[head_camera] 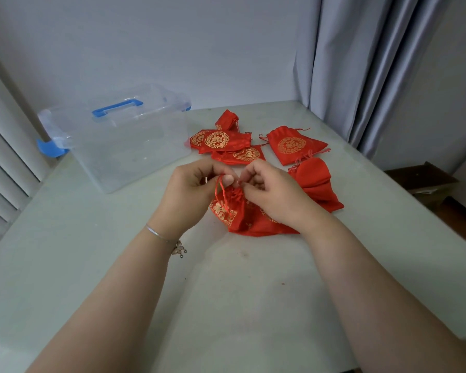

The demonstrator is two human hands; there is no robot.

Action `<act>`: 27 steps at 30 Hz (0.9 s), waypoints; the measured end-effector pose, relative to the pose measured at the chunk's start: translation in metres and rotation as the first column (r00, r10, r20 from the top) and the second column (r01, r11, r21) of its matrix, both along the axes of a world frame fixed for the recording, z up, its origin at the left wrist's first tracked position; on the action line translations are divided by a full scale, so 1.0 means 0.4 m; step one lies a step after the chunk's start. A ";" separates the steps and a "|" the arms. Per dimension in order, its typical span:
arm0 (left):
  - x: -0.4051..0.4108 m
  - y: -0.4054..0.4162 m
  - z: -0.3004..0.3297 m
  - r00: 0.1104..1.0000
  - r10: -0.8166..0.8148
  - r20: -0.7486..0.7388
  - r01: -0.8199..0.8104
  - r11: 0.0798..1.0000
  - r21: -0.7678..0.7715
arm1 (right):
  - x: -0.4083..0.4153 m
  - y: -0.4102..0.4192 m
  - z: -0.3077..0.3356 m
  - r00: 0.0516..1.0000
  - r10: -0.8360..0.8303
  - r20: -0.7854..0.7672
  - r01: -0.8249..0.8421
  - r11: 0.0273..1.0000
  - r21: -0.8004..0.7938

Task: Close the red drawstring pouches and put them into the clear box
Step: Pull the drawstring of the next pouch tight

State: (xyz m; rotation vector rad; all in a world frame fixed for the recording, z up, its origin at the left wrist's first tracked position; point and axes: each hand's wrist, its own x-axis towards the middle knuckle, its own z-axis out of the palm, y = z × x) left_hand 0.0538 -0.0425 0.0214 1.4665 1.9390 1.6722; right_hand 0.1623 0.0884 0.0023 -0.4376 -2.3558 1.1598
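A red drawstring pouch with gold print [242, 216] lies on the table in front of me, its gathered mouth pointing away. My left hand [191, 189] pinches the red cord loop at the pouch's mouth. My right hand [275, 192] pinches the cord on the other side, its palm covering part of the pouch. Several more red pouches lie beyond: a plain one [318, 184] to the right, one with a gold medallion [291, 145], and a small pile [223, 142]. The clear box [124, 146] stands open at the far left and looks empty.
The box's clear lid with a blue handle [117, 107] leans behind the box against the wall. A grey curtain [361, 71] hangs at the far right corner. The pale table [119, 265] ends at the right, with floor and a dark box [425, 181] below.
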 end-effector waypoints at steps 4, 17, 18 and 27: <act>-0.013 0.003 0.006 0.972 0.001 0.235 0.017 0.997 -0.074 | -0.017 -0.027 -0.001 0.998 0.031 -0.056 -0.047 0.951 -0.306; -0.051 -0.015 -0.006 0.966 0.149 0.209 -0.039 0.890 -0.454 | -0.018 -0.075 -0.009 0.995 -0.040 0.094 -0.018 0.836 0.549; -0.052 -0.016 -0.007 0.974 0.135 0.182 -0.034 0.881 -0.472 | -0.017 -0.078 -0.008 0.997 -0.029 0.068 -0.014 0.824 0.567; -0.073 -0.044 0.008 0.977 -0.059 0.205 0.173 0.779 -0.603 | -0.022 -0.086 -0.022 0.998 0.042 0.043 -0.060 0.732 0.678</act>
